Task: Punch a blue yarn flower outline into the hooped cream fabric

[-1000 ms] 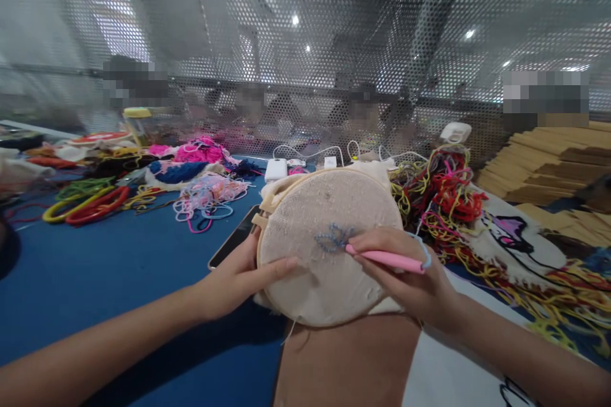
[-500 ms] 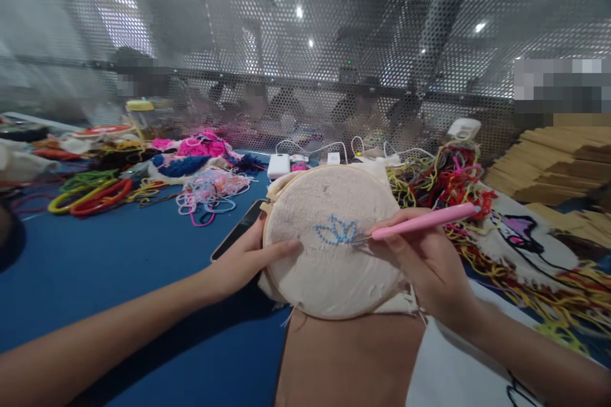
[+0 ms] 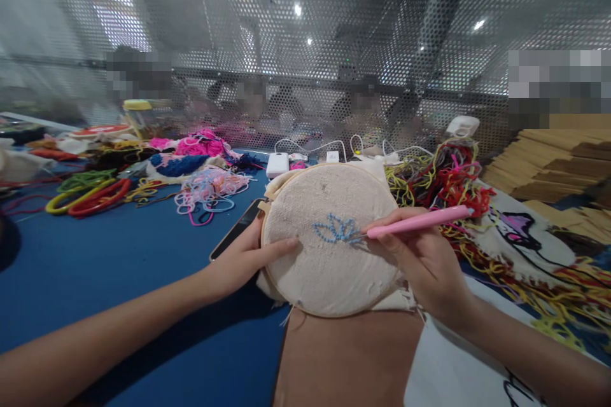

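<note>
Cream fabric is stretched in a round embroidery hoop [image 3: 329, 286], tilted up toward me. Blue stitches [image 3: 329, 230] form a small leafy or petal shape near its middle. My left hand [image 3: 243, 251] grips the hoop's left rim, thumb lying on the fabric and the other fingers hidden behind. In my right hand [image 3: 427, 261] is a pink punch needle [image 3: 420, 221], pinched like a pen. Its thin metal tip meets the cloth at the right end of the blue stitches. Whether the tip has gone through the fabric I cannot tell.
A phone [image 3: 236, 229] lies left of the hoop on the blue table [image 3: 143, 280]. Tangled yarn [image 3: 212, 187] and coloured bundles [image 3: 100, 194] sit behind. More yarn [image 3: 458, 172], an embroidered cloth [image 3: 529, 235] and brown paper [image 3: 548, 159] are at right. A perforated metal screen [image 3: 305, 63] stands beyond.
The punch needle's tip has shifted very slightly left along the stitches, and its handle sits a little lower. My left hand keeps its hold on the hoop.
</note>
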Motion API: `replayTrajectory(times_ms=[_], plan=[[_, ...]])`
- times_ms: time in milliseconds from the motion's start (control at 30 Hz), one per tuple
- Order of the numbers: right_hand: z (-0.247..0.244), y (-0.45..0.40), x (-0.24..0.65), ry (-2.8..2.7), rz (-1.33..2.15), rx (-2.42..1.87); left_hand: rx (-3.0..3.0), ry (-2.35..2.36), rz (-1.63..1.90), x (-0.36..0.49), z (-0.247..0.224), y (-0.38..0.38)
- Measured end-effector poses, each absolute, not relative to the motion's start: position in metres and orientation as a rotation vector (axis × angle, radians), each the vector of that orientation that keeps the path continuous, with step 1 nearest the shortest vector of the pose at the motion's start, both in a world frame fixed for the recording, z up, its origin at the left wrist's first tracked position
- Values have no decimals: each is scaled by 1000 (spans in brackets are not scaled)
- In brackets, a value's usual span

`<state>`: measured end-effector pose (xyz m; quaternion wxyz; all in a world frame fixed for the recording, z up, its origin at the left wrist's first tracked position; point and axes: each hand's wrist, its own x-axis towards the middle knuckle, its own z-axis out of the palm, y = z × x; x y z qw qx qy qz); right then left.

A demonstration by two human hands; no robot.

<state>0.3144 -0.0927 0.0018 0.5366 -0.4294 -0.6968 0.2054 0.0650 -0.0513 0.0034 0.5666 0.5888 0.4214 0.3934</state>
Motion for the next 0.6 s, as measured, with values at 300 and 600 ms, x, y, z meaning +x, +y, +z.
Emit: replayTrajectory(times_ms=[300, 600], plan=[[-3, -90, 315, -1791, 367, -873, 1446, 948, 895, 63, 4, -54], [-5, -84, 312, -1879, 467, -875, 1540, 893, 833, 65, 17, -61]])
